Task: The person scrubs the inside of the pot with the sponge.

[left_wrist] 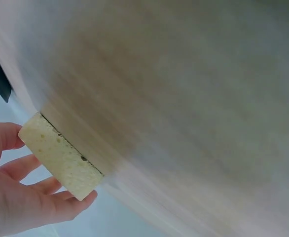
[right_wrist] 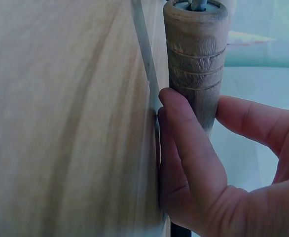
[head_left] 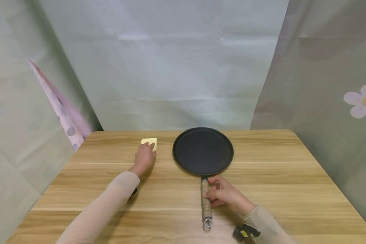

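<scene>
My head camera looks forward and down over the whole tabletop (head_left: 262, 176). My wrist cameras sit close, each skimming that same tabletop beside its own hand.

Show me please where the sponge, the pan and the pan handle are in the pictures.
sponge (head_left: 149, 140): head view, on its yellow top face, beyond the left hand's fingers.
pan (head_left: 202, 151): head view, on the middle of its black flat surface.
pan handle (right_wrist: 196, 44): right wrist view, on the grooved wooden part above the fingers.

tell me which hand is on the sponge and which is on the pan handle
The left hand grips the yellow sponge beside the pan; the right hand wraps around the wooden handle.
</scene>
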